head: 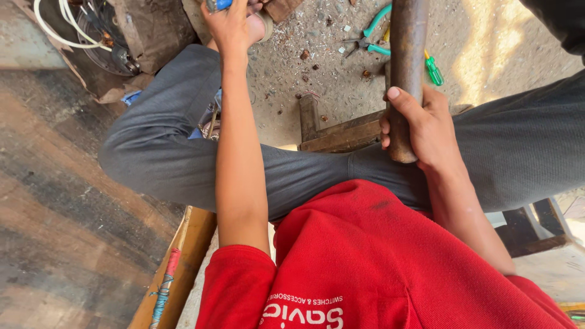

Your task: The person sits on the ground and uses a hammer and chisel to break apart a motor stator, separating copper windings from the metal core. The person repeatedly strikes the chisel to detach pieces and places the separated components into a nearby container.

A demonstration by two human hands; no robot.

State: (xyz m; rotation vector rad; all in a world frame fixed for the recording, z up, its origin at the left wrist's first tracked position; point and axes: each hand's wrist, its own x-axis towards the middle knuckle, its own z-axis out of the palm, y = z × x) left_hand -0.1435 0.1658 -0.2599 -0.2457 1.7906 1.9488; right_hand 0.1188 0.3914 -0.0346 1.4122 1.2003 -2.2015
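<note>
My right hand (420, 125) is wrapped around the lower end of a rusty brown metal pipe (407, 55) that stands upright above my grey trousered leg. My left hand (234, 24) reaches far forward to the top edge of the view and closes on a small blue object (218, 4), mostly cut off by the frame. My red shirt fills the bottom of the view.
Green-handled pliers (372, 38) and a green screwdriver (434, 70) lie on the gritty ground beyond the pipe. A low wooden frame (341, 131) sits under my leg. White cables and a dark round machine part (103, 36) are at top left. A wooden plank (183, 262) lies at lower left.
</note>
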